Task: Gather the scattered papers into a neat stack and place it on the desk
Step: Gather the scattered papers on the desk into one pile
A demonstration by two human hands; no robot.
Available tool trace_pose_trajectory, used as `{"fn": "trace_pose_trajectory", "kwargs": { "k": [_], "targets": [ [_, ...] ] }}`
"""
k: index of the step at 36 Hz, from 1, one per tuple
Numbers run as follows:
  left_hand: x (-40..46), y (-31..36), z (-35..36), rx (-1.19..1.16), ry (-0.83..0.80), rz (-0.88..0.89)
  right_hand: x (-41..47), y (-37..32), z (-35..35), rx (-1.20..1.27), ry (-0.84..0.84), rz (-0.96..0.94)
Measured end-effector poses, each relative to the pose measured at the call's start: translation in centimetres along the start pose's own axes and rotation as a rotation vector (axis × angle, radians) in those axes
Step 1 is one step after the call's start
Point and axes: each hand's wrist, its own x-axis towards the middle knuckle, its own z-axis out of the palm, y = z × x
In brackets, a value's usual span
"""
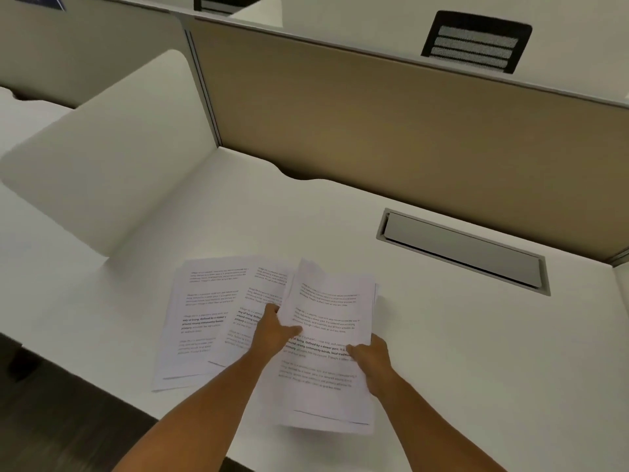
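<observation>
A bundle of printed white papers [326, 318] is lifted a little off the white desk [459, 335], tilted toward me. My left hand [274, 330] grips its left edge, thumb on top. My right hand [374, 359] grips its right edge, thumb pressed on the text. To the left, two or three more printed sheets [200, 318] lie fanned and overlapping flat on the desk, partly hidden under my left hand and the bundle.
A grey cable hatch [466, 250] is set into the desk at the right rear. A tan partition [391, 124] runs along the back and a white side divider [112, 155] stands at the left. The desk's front edge drops to dark floor [68, 420].
</observation>
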Motion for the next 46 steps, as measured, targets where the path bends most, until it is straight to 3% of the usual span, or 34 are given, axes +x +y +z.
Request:
{"fn": "trace_pose_trajectory", "kwargs": {
  "k": [8, 20, 23, 30, 38, 46],
  "targets": [
    [-5.3, -0.6, -1.9, -0.373, -0.131, -0.003, -3.0, -0.5, -1.4, 0.003, -0.114, -0.094],
    [-8.1, -1.3, -8.4, -0.580, -0.337, 0.014, -4.6, -2.5, 0.7, 0.031, -0.339, -0.074],
    [-6.5, -1.1, -10.0, -0.522, -0.300, -0.012, -3.7, -3.2, 2.0, 0.032, -0.345, -0.071],
    [-1.3, -1.2, -10.7, -0.288, -0.042, 0.012, -1.6, -4.1, 7.1, -0.024, -0.215, -0.039],
    [3.9, -2.5, -10.6, -0.113, 0.016, -0.025, 1.1, -2.9, 11.8, -0.049, -0.023, -0.013],
    [6.7, -3.7, -8.9, 0.283, 0.082, 0.000, 2.8, -2.1, 15.6, -0.398, 0.226, 0.057]
  ]
}}
